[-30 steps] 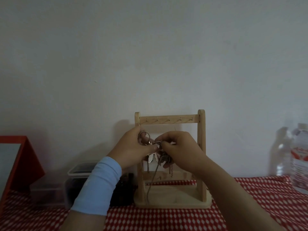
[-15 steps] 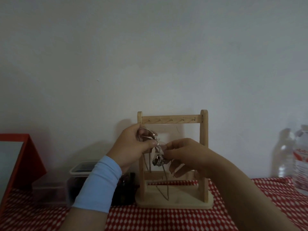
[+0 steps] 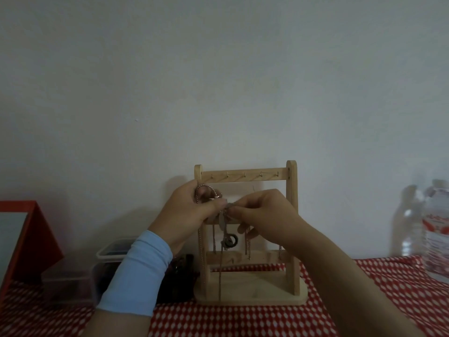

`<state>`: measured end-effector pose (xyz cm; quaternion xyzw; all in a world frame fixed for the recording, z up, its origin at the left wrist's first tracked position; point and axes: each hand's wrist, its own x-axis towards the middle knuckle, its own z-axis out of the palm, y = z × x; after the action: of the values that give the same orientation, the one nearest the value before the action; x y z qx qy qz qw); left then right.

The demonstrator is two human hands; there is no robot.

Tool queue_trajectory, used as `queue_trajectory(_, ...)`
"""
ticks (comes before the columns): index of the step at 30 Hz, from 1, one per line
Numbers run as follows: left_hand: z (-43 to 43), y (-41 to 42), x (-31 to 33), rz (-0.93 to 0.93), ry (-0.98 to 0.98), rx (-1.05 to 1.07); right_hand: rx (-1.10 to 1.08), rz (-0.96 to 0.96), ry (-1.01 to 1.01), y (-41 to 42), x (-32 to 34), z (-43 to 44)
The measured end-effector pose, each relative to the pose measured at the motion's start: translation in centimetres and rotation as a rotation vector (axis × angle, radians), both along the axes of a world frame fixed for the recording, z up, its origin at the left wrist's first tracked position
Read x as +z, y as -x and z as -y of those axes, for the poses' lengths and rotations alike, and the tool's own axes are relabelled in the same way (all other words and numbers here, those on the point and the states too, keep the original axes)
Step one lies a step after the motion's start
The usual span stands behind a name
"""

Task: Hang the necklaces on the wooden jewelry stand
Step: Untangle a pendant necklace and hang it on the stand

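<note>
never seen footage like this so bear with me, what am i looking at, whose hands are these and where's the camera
There is no machine here. A person works with bare hands, and the picture comes from a camera worn on their head, looking forward and down.

The left hand, with a light blue sleeve, and the right hand meet in front of a wooden stand. Both pinch a bunch of thin necklaces whose chains dangle down, one with a ring pendant. The small hooks on the stand's top bar look bare.

The stand sits on a red checked cloth. A clear plastic box is on its left and a water bottle on its right.
</note>
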<state>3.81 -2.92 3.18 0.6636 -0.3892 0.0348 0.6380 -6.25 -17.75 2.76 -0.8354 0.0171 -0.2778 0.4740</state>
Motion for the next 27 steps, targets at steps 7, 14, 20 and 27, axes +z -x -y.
queue_trajectory(7,-0.1,0.1,0.0,-0.05,-0.069,-0.003,0.049,0.022,-0.069,0.2,0.1,0.1)
queue_trajectory(14,-0.4,0.1,0.3,-0.172,-0.056,0.037,0.058,-0.054,-0.021,0.7,0.5,0.9)
queue_trajectory(20,-0.4,-0.8,0.1,-0.338,0.162,0.102,0.041,0.132,0.16,0.4,0.3,0.0)
queue_trajectory(27,-0.6,-0.3,0.4,-0.356,0.156,-0.026,0.157,-0.055,-0.071,0.3,0.1,-0.7)
